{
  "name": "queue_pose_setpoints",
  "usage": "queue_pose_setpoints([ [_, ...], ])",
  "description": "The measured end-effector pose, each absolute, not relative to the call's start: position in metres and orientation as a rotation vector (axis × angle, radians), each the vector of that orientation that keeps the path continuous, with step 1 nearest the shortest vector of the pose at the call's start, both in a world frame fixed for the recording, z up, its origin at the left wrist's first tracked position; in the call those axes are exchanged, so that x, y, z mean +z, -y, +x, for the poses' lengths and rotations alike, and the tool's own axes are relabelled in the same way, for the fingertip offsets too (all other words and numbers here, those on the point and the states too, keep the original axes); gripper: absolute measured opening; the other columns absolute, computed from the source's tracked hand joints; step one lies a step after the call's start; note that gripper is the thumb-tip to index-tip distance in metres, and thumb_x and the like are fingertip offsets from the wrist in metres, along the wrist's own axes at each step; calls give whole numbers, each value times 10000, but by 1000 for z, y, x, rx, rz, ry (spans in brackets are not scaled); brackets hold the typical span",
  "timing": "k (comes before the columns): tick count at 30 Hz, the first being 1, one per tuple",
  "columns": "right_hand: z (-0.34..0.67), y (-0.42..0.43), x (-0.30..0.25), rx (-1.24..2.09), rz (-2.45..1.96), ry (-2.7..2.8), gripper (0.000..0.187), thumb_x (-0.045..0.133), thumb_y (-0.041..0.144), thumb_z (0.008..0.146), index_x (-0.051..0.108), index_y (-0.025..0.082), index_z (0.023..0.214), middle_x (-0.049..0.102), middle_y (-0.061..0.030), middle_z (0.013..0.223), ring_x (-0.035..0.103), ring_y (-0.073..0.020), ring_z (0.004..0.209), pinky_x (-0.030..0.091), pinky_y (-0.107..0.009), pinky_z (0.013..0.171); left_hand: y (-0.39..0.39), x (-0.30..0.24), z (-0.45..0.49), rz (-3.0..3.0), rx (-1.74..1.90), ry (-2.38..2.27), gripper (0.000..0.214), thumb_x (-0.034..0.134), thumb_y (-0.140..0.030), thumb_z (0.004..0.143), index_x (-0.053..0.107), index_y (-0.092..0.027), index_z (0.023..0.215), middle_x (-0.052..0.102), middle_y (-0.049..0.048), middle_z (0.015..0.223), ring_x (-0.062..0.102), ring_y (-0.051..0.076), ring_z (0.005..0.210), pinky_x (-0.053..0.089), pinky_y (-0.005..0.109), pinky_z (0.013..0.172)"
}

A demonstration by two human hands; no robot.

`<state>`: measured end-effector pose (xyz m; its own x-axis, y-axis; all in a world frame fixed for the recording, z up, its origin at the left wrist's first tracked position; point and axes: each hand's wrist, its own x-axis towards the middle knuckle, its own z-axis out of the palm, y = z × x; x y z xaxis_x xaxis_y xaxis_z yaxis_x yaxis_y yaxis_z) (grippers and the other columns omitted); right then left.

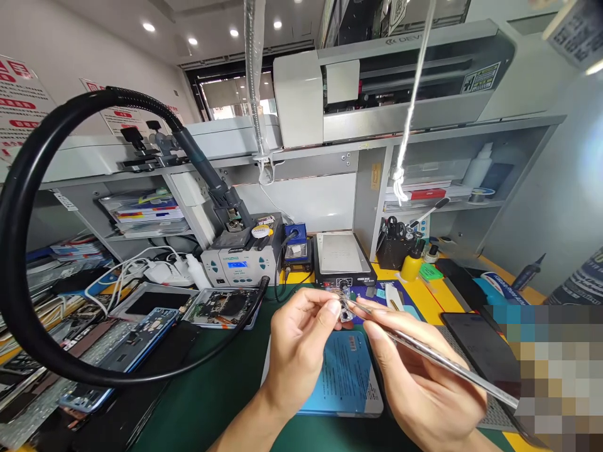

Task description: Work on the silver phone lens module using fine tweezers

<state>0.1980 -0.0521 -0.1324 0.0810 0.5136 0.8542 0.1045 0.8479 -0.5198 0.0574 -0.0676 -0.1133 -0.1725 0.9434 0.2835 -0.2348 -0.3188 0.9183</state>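
Pinched between the thumb and fingers of my left hand [301, 351] is a small phone part [346, 312] with round dark openings, likely a camera piece. My right hand [419, 383] grips a slim metal pry tool [447, 361] like a pen. The tool's tip is at the right side of the small part; whether it touches cannot be made out. Beneath both hands lies a blue printed box [351, 376] on the green mat [221, 389]. My left fingertips hide part of the small piece.
A hot-air station [238, 267] with a thick black hose [19, 251] arches on the left. Opened phones [226, 307] lie nearby. Behind the hands stands a heating plate [343, 257]. A dark phone [485, 351], yellow bottle [412, 260] and tool holder [393, 245] are right.
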Motion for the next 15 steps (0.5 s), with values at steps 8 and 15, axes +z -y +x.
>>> queue_pose_setpoints([
  [8, 200, 47, -141, 328, -508, 1508, 463, 686, -18, 864, 719, 265, 1228, 796, 5, 1175, 757, -183, 1061, 581, -284, 1023, 68, -113, 57, 1245, 1638, -1007, 170, 685, -325, 951, 697, -157, 924, 718, 46, 827, 671, 167, 777, 546, 276, 751],
  [15, 200, 46, -136, 295, -543, 1454, 323, 724, 43, 842, 781, 245, 1087, 832, -27, 1055, 807, -200, 939, 622, -238, 942, 68, -115, 53, 1366, 1635, -1054, 218, 667, -370, 953, 680, -157, 905, 668, 52, 827, 651, 195, 789, 528, 297, 743],
])
